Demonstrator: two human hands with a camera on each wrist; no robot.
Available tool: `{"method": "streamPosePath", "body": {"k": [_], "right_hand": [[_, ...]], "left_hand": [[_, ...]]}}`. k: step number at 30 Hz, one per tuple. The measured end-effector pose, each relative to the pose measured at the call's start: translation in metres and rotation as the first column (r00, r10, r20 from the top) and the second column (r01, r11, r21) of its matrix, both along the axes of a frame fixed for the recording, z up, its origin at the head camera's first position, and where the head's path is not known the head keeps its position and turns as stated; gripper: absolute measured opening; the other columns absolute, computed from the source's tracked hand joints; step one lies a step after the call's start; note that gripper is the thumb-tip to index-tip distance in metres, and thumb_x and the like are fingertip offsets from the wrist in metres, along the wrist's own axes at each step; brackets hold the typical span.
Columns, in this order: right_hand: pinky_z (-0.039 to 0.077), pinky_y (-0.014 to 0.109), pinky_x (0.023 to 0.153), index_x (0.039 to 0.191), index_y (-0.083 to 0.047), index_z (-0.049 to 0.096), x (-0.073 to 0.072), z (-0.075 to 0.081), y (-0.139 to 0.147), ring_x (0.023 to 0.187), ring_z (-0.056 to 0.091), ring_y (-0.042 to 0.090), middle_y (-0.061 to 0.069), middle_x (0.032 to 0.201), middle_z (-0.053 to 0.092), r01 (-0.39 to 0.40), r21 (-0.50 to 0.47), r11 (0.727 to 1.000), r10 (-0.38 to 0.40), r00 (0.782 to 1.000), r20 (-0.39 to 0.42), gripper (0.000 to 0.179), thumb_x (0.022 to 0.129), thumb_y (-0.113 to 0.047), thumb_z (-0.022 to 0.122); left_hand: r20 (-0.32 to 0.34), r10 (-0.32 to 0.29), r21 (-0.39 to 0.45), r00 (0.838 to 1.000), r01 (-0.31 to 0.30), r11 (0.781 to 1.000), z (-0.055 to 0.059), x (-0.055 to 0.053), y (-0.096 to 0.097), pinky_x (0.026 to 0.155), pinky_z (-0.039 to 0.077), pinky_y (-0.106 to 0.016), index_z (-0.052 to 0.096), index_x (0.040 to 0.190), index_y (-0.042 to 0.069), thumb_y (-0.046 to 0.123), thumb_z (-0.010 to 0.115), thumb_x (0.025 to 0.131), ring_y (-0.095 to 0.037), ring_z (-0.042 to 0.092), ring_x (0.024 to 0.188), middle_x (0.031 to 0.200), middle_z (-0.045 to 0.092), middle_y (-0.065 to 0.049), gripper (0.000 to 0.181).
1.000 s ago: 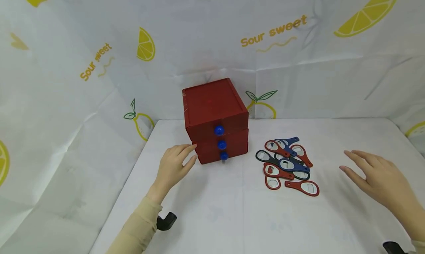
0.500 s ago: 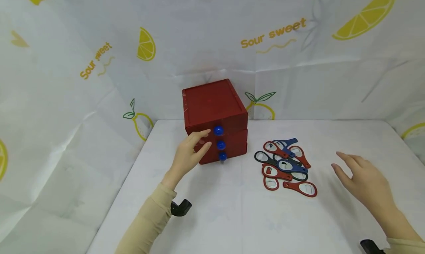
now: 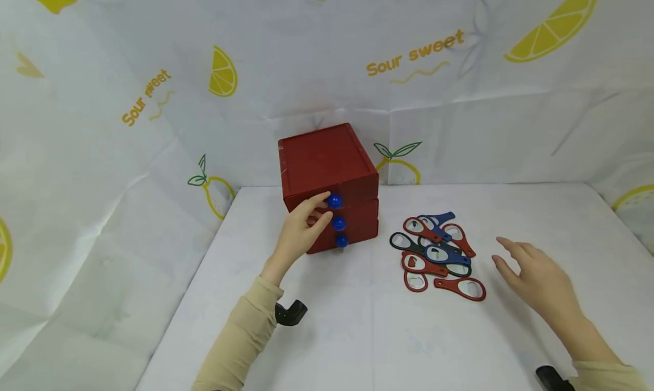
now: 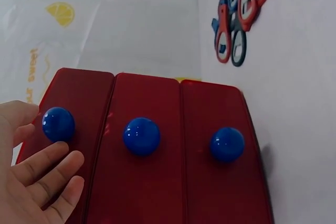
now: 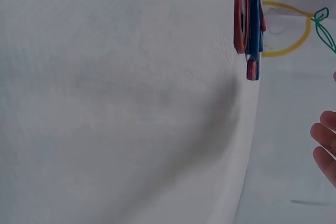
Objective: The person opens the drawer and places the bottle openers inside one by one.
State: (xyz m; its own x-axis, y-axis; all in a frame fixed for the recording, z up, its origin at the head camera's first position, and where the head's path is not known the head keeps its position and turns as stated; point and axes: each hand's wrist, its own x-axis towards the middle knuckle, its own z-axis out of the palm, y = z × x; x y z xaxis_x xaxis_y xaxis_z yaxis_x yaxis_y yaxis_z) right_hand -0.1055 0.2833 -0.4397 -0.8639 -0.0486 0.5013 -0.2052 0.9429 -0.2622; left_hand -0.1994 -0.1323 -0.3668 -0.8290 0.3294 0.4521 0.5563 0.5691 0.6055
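A red box of three drawers point(image 3: 327, 158) has a blue round knob on each drawer. My left hand point(image 3: 293, 232) is at its front, with thumb and fingers spread on either side of the top knob point(image 4: 59, 124). A small gap seems to show between the fingertips and that knob in the left wrist view. The middle knob point(image 4: 142, 136) and bottom knob point(image 4: 227, 144) are untouched. To the right of the pile of red, blue and dark bottle openers point(image 3: 460, 259), my right hand point(image 3: 541, 283) hovers with relaxed fingers, holding nothing.
The white table point(image 3: 378, 334) carries the box at the back and the openers right of it. One red opener point(image 3: 447, 285) lies at the pile's near edge. A white lemon-print sheet point(image 3: 306, 50) hangs behind and at the left.
My left hand has moved right and up from the box's left side to the top knob. My right hand has drifted left toward the openers. The drawers look the same.
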Motion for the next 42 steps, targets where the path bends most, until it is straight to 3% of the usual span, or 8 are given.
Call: {"method": "streamPosePath", "body": {"k": [9,14,18,24,29,34,37,42], "right_hand": [[0.05,0.053,0.067,0.121,-0.001,0.056,-0.005,0.002,-0.024,0.087,0.06,0.039,0.025,0.105,0.063,-0.052,-0.036,0.998,0.055,0.995,0.081,0.045,0.08,-0.014,0.068],[0.052,0.05,0.067,0.12,-0.002,0.056,-0.013,0.007,-0.045,0.087,0.061,0.036,0.022,0.103,0.065,-0.104,-0.033,0.994,0.106,0.992,0.07,0.044,0.08,-0.014,0.07],[0.053,0.048,0.068,0.119,-0.004,0.058,-0.022,0.016,-0.063,0.085,0.061,0.031,0.018,0.102,0.066,-0.166,-0.058,0.984,0.169,0.984,0.049,0.041,0.082,-0.014,0.068],[0.053,0.046,0.072,0.119,-0.005,0.06,-0.039,0.03,-0.094,0.093,0.063,0.029,0.015,0.109,0.066,-0.274,-0.116,0.955,0.274,0.962,-0.012,0.036,0.085,-0.017,0.065],[0.054,0.04,0.07,0.12,-0.008,0.06,-0.052,0.043,-0.119,0.09,0.065,0.023,0.01,0.106,0.068,-0.356,-0.172,0.918,0.353,0.934,-0.051,0.037,0.085,-0.017,0.066],[0.054,0.033,0.069,0.125,-0.01,0.057,-0.063,0.058,-0.138,0.09,0.063,0.018,0.006,0.104,0.068,-0.401,-0.19,0.896,0.404,0.915,-0.026,0.039,0.088,-0.022,0.063],[0.053,0.033,0.068,0.126,-0.012,0.057,-0.069,0.067,-0.148,0.091,0.063,0.017,0.005,0.108,0.067,-0.428,-0.203,0.881,0.433,0.901,-0.021,0.039,0.089,-0.023,0.063],[0.053,0.037,0.075,0.127,-0.014,0.057,-0.079,0.076,-0.164,0.094,0.063,0.02,0.008,0.114,0.066,-0.496,-0.325,0.805,0.523,0.852,-0.003,0.037,0.091,-0.022,0.06]], "left_hand": [[-0.018,0.017,-0.013,1.0,-0.017,1.0,0.001,0.004,-0.004,0.078,0.052,-0.03,0.051,0.132,0.019,0.027,0.057,0.093,-0.016,0.064,0.09,0.11,0.064,-0.005,0.04],[-0.058,0.037,-0.046,0.998,-0.04,0.998,0.004,0.008,-0.011,0.076,0.052,-0.03,0.053,0.131,0.02,0.027,0.057,0.093,-0.013,0.063,0.088,0.106,0.064,-0.004,0.038],[-0.121,0.047,-0.076,0.992,-0.056,0.996,0.008,0.011,-0.017,0.066,0.05,-0.029,0.056,0.128,0.017,0.025,0.057,0.093,-0.013,0.058,0.078,0.098,0.062,-0.004,0.036],[-0.244,0.103,-0.062,0.964,-0.122,0.991,0.014,0.01,-0.025,0.055,0.037,-0.021,0.059,0.124,0.015,0.021,0.061,0.09,-0.013,0.048,0.068,0.081,0.054,-0.003,0.034],[-0.311,0.171,-0.041,0.935,-0.193,0.98,0.014,0.004,-0.03,0.058,0.035,-0.024,0.059,0.123,0.015,0.021,0.063,0.089,-0.014,0.041,0.069,0.075,0.047,-0.005,0.035],[-0.329,0.203,-0.033,0.922,-0.226,0.974,0.015,-0.005,-0.034,0.063,0.031,-0.028,0.059,0.124,0.014,0.024,0.063,0.089,-0.017,0.038,0.069,0.073,0.042,-0.008,0.036],[-0.311,0.21,-0.049,0.927,-0.236,0.971,0.014,-0.011,-0.039,0.064,0.027,-0.028,0.059,0.125,0.016,0.025,0.062,0.089,-0.017,0.033,0.068,0.073,0.04,-0.008,0.037],[-0.23,0.19,-0.047,0.954,-0.206,0.978,0.011,-0.02,-0.046,0.066,0.023,-0.027,0.057,0.128,0.019,0.035,0.053,0.094,-0.017,0.029,0.07,0.074,0.037,-0.008,0.038]]}}
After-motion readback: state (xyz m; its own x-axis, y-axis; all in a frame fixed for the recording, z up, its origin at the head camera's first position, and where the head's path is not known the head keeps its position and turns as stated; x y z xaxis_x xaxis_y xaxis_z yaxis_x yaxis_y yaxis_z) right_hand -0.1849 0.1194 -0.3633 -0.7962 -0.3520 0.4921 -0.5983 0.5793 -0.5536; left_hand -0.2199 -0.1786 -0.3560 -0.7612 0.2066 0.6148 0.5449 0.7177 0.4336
